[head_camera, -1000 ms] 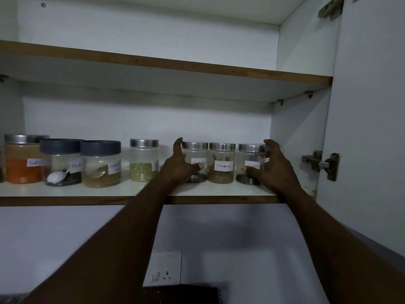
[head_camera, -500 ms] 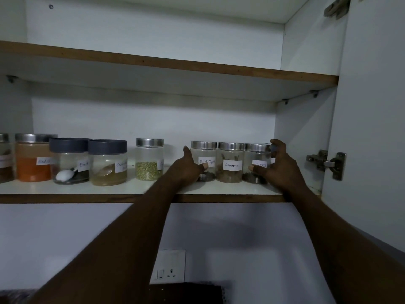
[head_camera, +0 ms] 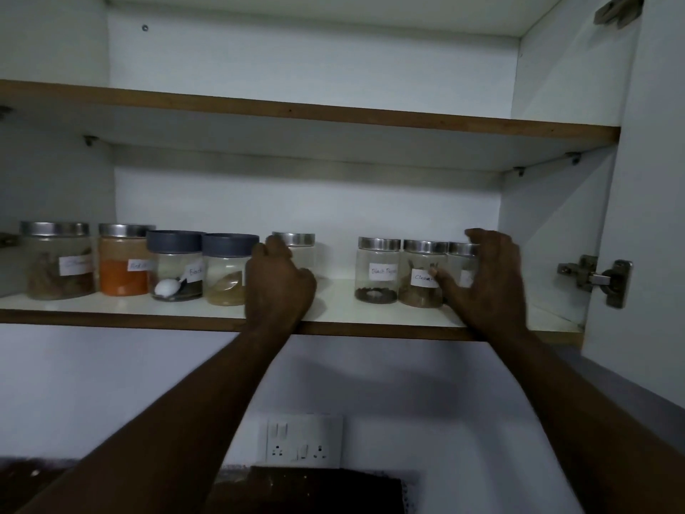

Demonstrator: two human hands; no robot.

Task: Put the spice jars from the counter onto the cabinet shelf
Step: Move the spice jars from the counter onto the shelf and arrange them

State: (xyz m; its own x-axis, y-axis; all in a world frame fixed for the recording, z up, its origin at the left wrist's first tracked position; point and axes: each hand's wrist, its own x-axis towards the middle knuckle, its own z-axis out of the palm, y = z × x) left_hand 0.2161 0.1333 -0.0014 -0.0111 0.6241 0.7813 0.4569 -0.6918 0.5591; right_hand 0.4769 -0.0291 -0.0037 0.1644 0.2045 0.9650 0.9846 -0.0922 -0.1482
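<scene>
Both sets of fingers are curled around steel-lidded jars on the cabinet shelf (head_camera: 341, 304): my left hand (head_camera: 278, 287) wraps the jar (head_camera: 301, 250) beside the grey-lidded one (head_camera: 227, 270), my right hand (head_camera: 489, 281) cups the far-right jar (head_camera: 463, 263), touching the cinnamon jar (head_camera: 422, 274). I'd slide each gently, bases flat, closing the gap near the black pepper jar (head_camera: 378, 270).

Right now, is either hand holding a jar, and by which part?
The left hand wraps the body of the steel-lidded jar, below its lid. The right hand curls open around the rightmost jar; a firm grip cannot be told.
</scene>
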